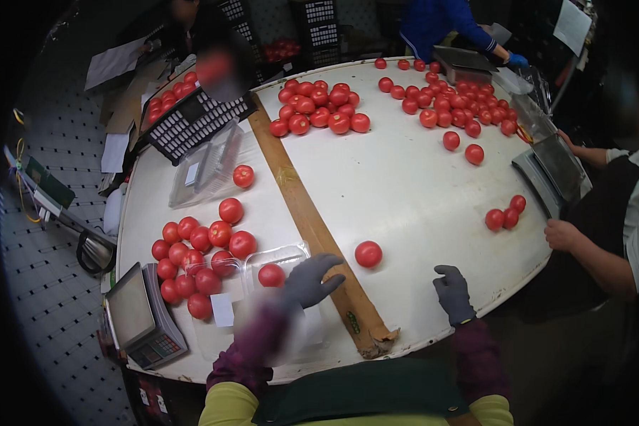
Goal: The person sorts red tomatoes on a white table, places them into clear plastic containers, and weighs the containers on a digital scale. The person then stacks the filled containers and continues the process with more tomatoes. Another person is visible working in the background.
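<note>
My left hand, in a grey glove, is over the right part of a clear plastic clamshell container, by the wooden strip that divides the white table. Its fingers are apart and nothing shows in them. A tomato lies at the container, just left of that hand. My right hand, gloved too, is above the table's near edge with fingers slightly curled and nothing visible in it. Between the hands, right of the strip, sits a single tomato. A group of tomatoes lies left of the container.
A digital scale stands at the near left. Empty clear containers and a black crate of tomatoes are farther back. More tomatoes lie across the strip. Co-workers stand at the far side and at the right, by another scale.
</note>
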The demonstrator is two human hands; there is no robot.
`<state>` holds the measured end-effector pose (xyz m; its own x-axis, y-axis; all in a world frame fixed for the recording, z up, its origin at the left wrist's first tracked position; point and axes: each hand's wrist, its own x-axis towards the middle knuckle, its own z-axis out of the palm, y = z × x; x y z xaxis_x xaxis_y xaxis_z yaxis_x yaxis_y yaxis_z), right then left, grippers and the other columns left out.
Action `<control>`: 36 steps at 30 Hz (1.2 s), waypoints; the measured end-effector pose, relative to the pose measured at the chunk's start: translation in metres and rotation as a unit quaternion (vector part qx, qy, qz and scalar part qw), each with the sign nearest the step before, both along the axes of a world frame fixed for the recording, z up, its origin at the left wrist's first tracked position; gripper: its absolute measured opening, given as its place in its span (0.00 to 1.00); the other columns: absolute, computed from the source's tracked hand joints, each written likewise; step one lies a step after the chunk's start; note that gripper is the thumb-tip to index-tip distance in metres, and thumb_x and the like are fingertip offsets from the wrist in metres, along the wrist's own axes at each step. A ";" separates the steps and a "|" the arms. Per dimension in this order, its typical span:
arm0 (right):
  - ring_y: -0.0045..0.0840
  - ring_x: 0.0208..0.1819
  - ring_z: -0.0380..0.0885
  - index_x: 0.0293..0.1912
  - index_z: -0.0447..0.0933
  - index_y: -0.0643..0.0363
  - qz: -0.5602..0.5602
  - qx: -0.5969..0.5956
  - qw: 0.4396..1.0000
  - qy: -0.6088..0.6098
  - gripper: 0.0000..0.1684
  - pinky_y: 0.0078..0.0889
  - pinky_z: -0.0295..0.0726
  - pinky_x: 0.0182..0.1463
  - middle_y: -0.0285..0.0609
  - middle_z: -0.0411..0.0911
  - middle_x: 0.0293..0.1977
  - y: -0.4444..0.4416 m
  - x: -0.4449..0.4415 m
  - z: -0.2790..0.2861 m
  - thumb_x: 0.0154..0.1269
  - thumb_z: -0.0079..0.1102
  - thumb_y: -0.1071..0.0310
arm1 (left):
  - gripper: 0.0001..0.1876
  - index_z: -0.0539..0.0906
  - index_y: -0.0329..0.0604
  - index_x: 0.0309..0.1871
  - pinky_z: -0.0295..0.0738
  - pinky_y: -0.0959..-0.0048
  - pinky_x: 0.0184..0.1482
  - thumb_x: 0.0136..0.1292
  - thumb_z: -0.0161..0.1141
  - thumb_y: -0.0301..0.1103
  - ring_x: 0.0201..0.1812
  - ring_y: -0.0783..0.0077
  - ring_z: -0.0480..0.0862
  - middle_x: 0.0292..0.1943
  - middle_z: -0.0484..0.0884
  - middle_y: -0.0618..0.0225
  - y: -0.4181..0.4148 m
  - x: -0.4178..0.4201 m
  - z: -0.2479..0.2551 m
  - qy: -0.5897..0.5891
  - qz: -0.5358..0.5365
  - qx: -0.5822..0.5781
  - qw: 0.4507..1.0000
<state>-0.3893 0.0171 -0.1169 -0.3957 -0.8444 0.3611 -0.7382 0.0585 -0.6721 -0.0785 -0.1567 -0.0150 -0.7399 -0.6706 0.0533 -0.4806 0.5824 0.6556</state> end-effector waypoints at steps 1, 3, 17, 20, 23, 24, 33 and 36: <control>0.25 0.23 0.77 0.44 0.76 0.62 0.017 0.009 0.999 0.028 0.11 0.28 0.76 0.27 0.44 0.80 0.32 -0.019 -0.005 0.001 0.60 0.58 0.74 | 0.18 0.78 0.42 0.53 0.76 0.69 0.49 0.61 0.63 0.38 0.47 0.62 0.81 0.48 0.80 0.61 -0.016 -0.004 -0.002 0.012 0.035 0.055 0.998; 0.28 0.26 0.78 0.42 0.77 0.62 0.001 0.134 0.977 -0.165 0.10 0.30 0.76 0.30 0.45 0.79 0.32 -0.057 -0.014 0.011 0.59 0.58 0.74 | 0.17 0.79 0.38 0.52 0.76 0.73 0.48 0.61 0.63 0.36 0.44 0.73 0.81 0.44 0.82 0.64 -0.054 -0.014 -0.003 0.014 0.116 0.156 0.981; 0.22 0.36 0.77 0.46 0.77 0.63 0.001 0.080 0.968 -0.237 0.21 0.26 0.76 0.41 0.41 0.80 0.36 -0.321 -0.111 -0.044 0.59 0.66 0.58 | 0.27 0.74 0.37 0.58 0.75 0.71 0.45 0.64 0.57 0.49 0.42 0.72 0.79 0.44 0.79 0.65 -0.306 -0.022 -0.065 0.125 0.391 0.264 0.873; 0.23 0.41 0.77 0.53 0.74 0.63 0.008 0.090 0.934 -0.347 0.24 0.26 0.76 0.47 0.42 0.79 0.41 -0.391 -0.116 -0.034 0.62 0.63 0.58 | 0.29 0.72 0.35 0.59 0.73 0.70 0.48 0.65 0.57 0.51 0.46 0.71 0.78 0.48 0.78 0.61 -0.345 -0.007 -0.084 0.097 0.406 0.186 0.889; 0.26 0.51 0.75 0.59 0.70 0.62 0.046 0.057 0.951 -0.301 0.29 0.27 0.73 0.54 0.45 0.76 0.51 -0.446 -0.116 -0.034 0.63 0.61 0.58 | 0.33 0.69 0.32 0.63 0.70 0.71 0.55 0.66 0.55 0.52 0.54 0.66 0.76 0.55 0.76 0.56 -0.377 -0.018 -0.090 0.085 0.408 0.085 0.905; 0.27 0.54 0.73 0.60 0.69 0.62 0.049 0.052 0.947 -0.312 0.30 0.28 0.72 0.56 0.46 0.74 0.54 -0.463 -0.118 -0.034 0.63 0.61 0.57 | 0.34 0.68 0.32 0.64 0.69 0.71 0.57 0.66 0.54 0.53 0.56 0.66 0.75 0.57 0.75 0.55 -0.383 -0.030 -0.088 0.090 0.413 0.079 0.903; 0.23 0.59 0.68 0.64 0.66 0.57 0.149 0.057 0.938 -0.308 0.33 0.26 0.66 0.61 0.37 0.68 0.61 -0.593 -0.113 -0.019 0.65 0.53 0.48 | 0.39 0.64 0.33 0.67 0.57 0.69 0.67 0.65 0.50 0.59 0.67 0.61 0.66 0.66 0.67 0.52 -0.483 -0.030 -0.123 0.216 0.369 0.047 0.903; 0.24 0.65 0.62 0.70 0.56 0.54 0.174 0.090 0.912 -0.359 0.43 0.30 0.61 0.68 0.40 0.60 0.66 -0.612 -0.100 -0.008 0.63 0.54 0.42 | 0.39 0.59 0.35 0.70 0.54 0.73 0.69 0.67 0.51 0.58 0.66 0.71 0.64 0.67 0.63 0.62 -0.505 -0.038 -0.125 0.381 0.346 0.185 0.837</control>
